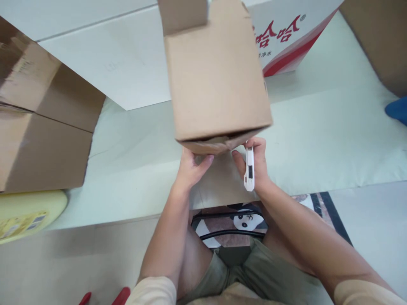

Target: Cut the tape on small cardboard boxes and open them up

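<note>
A brown cardboard box (219,80) is tilted up in front of me, with one flap (184,15) standing out at its far end. Its near edge has a dark gap along the seam. My left hand (193,168) grips the box from below at that near edge, thumb on the cardboard. In my right hand (259,163) is a slim white utility knife (249,167) with a dark slider slot; no blade shows. Fingers of that hand are close under the box's near right corner, and I cannot tell whether they touch it.
Behind the box stands a large white carton (140,63) with red lettering. Brown cartons (47,148) are stacked at the left, above a yellow container (32,214). A pale green cloth (318,148) covers the table. At the right are another brown carton (381,42) and a blue object (397,111).
</note>
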Demonstrator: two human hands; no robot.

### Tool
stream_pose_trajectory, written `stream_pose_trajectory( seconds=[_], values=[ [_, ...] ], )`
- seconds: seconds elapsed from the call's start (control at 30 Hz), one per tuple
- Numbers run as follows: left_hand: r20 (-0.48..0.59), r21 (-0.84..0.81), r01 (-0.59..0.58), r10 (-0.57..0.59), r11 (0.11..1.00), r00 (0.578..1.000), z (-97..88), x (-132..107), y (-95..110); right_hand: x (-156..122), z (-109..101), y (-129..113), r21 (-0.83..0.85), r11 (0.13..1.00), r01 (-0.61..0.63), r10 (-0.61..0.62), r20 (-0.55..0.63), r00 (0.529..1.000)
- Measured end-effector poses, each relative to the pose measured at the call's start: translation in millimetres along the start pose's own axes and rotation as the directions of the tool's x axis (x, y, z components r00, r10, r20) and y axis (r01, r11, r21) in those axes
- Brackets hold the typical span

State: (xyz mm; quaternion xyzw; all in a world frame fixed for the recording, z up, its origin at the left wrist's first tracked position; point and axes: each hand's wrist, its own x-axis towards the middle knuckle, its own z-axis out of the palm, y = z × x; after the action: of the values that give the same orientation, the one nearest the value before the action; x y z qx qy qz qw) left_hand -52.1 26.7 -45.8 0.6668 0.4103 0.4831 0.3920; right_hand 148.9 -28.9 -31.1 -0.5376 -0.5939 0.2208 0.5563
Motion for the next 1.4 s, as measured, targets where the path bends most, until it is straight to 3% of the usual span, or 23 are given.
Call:
stream_pose_trajectory(
  seconds=[0.07, 0.2, 0.3, 0.4, 0.5, 0.73, 0.83, 0.93, 1.03, 1.13, 1.27, 1.4],
  values=[
    [-0.02, -0.025, 0.005, -0.006, 1.0, 1.0, 4.2, -0.7, 1.1, 0.2, 0.5, -5.5, 0.025, 0.998, 0.063, -0.063, -0.026, 0.998],
    [-0.152, -0.035, -0.065, 0.059, 0.997, 0.987, 12.8, 3.2, 11.6, -3.0, 2.9, -12.2, 0.047, 0.991, 0.123, -0.124, 0.033, 0.992],
    [-0.2, 0.013, -0.09, 0.091, 0.996, 0.975, 14.8, 6.7, 18.1, -6.3, 3.1, -14.1, 0.035, 0.997, 0.067, -0.068, 0.036, 0.997],
    [-0.197, 0.05, -0.038, 0.047, 0.998, 0.979, 13.3, 6.9, 17.7, -6.8, 1.3, -17.1, 0.003, 1.0, -0.029, 0.029, 0.033, 0.999],
    [-0.209, 0.058, 0.007, 0.005, 0.998, 0.978, 11.0, 6.6, 14.9, -5.5, 0.2, -19.7, -0.02, 0.999, -0.046, 0.047, 0.027, 0.999],
    [-0.264, 0.043, -0.01, 0.021, 0.999, 0.964, 11.0, 10.4, 24.0, -6.6, 6.8, -11.5, -0.039, 0.994, 0.105, -0.102, 0.063, 0.993],
    [-0.295, -0.049, 0.023, -0.037, 0.999, 0.955, 11.2, 10.9, 22.9, -7.2, 7.8, -11.7, -0.032, 0.988, 0.148, -0.146, 0.063, 0.987],
    [-0.318, -0.205, 0.106, -0.168, 0.973, 0.933, 7.8, 11.9, 18.5, -8.5, 5.4, -17.1, -0.037, 0.978, 0.206, -0.207, -0.032, 0.978],
    [-0.315, -0.382, 0.214, -0.345, 0.899, 0.884, 2.3, 13.9, 19.3, -12.0, 2.9, -22.2, 0.0, 0.961, 0.278, -0.277, -0.071, 0.958],
    [-0.315, -0.512, 0.261, -0.461, 0.819, 0.829, -0.1, 16.3, 25.9, -16.6, 3.7, -24.6, 0.058, 0.937, 0.345, -0.344, -0.025, 0.939],
    [-0.344, -0.537, 0.25, -0.48, 0.805, 0.807, 3.4, 18.1, 33.0, -19.0, 7.1, -27.4, 0.037, 0.942, 0.332, -0.334, 0.087, 0.938],
    [-0.345, -0.502, 0.229, -0.436, 0.834, 0.831, 6.1, 16.9, 31.7, -14.4, 8.6, -31.9, 0.041, 0.954, 0.297, -0.3, 0.131, 0.945]
  ],
)
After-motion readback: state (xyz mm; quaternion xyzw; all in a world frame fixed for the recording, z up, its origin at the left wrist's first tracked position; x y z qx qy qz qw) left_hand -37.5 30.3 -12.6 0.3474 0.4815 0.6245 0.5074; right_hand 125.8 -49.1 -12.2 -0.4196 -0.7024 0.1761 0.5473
